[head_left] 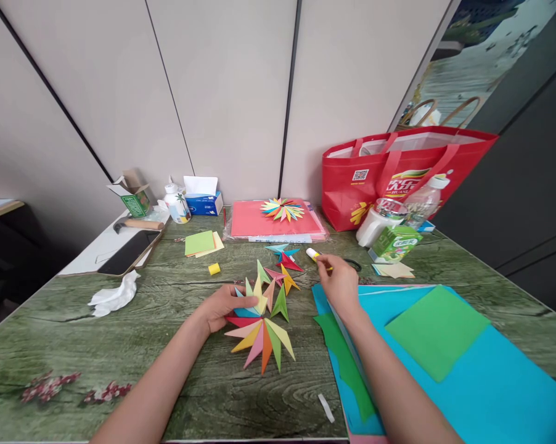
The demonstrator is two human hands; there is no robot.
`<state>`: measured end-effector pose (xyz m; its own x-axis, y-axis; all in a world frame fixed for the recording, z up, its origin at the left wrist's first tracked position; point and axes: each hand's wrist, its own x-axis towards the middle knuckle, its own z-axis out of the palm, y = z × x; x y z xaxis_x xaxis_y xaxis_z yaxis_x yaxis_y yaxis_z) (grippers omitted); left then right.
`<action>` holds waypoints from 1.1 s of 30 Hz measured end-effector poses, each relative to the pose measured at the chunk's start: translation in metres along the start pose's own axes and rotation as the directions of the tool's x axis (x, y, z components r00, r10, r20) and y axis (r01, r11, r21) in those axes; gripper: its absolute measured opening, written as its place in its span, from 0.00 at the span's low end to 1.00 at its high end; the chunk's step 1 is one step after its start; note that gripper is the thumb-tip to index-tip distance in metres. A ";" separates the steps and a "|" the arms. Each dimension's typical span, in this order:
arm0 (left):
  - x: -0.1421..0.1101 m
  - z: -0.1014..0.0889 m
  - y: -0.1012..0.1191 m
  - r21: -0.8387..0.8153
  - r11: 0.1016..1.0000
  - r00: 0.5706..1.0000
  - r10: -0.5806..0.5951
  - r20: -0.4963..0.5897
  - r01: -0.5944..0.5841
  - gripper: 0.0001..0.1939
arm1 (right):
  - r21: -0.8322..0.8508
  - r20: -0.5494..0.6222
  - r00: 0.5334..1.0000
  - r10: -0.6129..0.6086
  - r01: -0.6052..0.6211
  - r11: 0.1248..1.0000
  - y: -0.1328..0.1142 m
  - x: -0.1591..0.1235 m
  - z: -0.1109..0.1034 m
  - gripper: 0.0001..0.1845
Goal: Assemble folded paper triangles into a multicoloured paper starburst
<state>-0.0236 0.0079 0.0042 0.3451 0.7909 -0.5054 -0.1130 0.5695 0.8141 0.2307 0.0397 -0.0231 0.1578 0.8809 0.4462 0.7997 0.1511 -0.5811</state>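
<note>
My left hand [225, 306] pinches a many-pointed paper star [264, 342] by its upper left side; the points are folded paper in several colours. My right hand [340, 283] has its fingers closed around a glue stick [312, 253], whose white end sticks out to the left. The yellow cap [214, 269] lies apart on the table. Just behind the star are loose folded points, among them a green one [281, 304], an orange one [288, 280] and a red one [291, 261]. A dark handle [353, 264], perhaps of scissors, shows behind my right hand.
Blue paper sheets [472, 370] with a green square [439, 333] lie under my right forearm. At the back, a finished star [282, 209] rests on a red paper pack [245, 220]. A red bag [347, 185], tissue box [204, 203], hammer [142, 224] and phone [129, 251] surround the work.
</note>
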 end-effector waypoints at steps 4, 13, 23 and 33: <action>0.000 0.001 -0.002 0.005 1.000 1.000 -0.019 0.008 0.019 0.15 | -0.209 -0.069 0.994 -0.081 0.065 0.976 0.019 0.005 0.007 0.17; -0.001 0.002 0.001 -0.049 0.998 0.999 0.047 -0.007 -0.047 0.15 | 0.202 0.069 0.996 0.062 -0.075 0.976 0.019 0.012 0.016 0.15; 0.000 0.000 0.001 -0.023 0.995 0.995 0.100 -0.016 -0.100 0.13 | 0.820 0.497 0.868 -0.003 -0.469 0.329 -0.039 -0.008 -0.006 0.18; 0.001 0.003 0.000 -0.009 0.998 0.998 0.057 -0.028 -0.057 0.14 | 0.786 0.521 0.841 -0.145 -0.406 0.467 -0.054 -0.019 -0.001 0.14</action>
<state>-0.0205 0.0079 0.0044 0.3122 0.8278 -0.4661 -0.1405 0.5255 0.8391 0.1854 0.0144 0.0003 -0.2853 0.9527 0.1050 -0.1459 0.0651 -0.9872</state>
